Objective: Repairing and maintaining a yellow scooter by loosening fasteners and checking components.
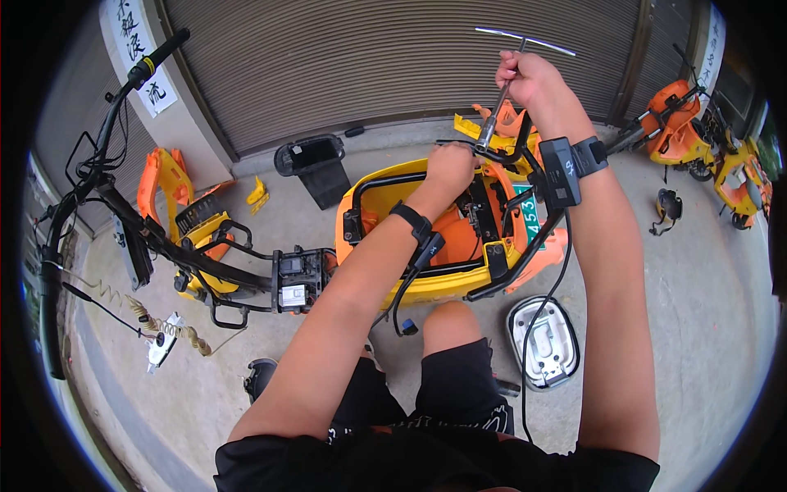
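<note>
My right hand (pixel 529 82) grips the shaft of a silver T-handle socket wrench (pixel 502 105) high up, just under its crossbar. The socket end points down onto a black metal frame (pixel 531 243) over a yellow and orange scooter body section (pixel 422 287). Beside that socket, my left hand (pixel 449 170) is closed at the frame's upper bar; what its fingertips hold is hidden. Inside the body section are an orange cavity and dark mechanical parts (pixel 475 215). A black cable hangs down from the device strapped to my right forearm.
A stripped scooter frame with handlebars (pixel 147 66) stands left, beside loose orange-yellow panels (pixel 170 180). A black bin (pixel 324 176) sits by the shutter. Two orange-yellow scooters (pixel 680 139) stand right. A silver and black lid (pixel 541 344) and a black helmet-like part (pixel 666 207) lie on the ground.
</note>
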The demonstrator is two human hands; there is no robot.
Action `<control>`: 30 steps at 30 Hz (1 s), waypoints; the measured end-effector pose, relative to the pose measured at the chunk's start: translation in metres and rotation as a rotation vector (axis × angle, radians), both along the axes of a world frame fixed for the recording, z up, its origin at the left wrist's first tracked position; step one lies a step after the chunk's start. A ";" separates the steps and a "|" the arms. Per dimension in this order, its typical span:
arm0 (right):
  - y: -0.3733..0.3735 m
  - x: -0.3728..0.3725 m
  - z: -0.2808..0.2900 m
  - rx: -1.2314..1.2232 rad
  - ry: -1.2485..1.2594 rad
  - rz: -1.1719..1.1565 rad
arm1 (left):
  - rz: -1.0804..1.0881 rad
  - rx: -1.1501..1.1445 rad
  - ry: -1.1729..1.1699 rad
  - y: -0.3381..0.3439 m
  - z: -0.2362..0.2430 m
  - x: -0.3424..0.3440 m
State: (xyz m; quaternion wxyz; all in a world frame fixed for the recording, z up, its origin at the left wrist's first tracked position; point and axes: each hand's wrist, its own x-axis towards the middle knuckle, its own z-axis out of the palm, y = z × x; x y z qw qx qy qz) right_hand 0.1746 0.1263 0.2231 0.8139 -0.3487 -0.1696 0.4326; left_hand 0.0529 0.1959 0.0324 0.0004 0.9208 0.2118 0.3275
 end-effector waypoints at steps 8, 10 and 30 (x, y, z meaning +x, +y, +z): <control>-0.001 -0.004 0.002 0.003 -0.007 0.017 | 0.018 0.026 0.067 0.013 0.000 -0.007; 0.000 -0.002 0.001 -0.009 -0.034 0.002 | -0.018 0.025 0.000 0.010 0.000 -0.009; 0.002 0.014 0.012 -0.066 -0.156 0.017 | -0.312 -0.757 0.367 -0.054 0.017 -0.243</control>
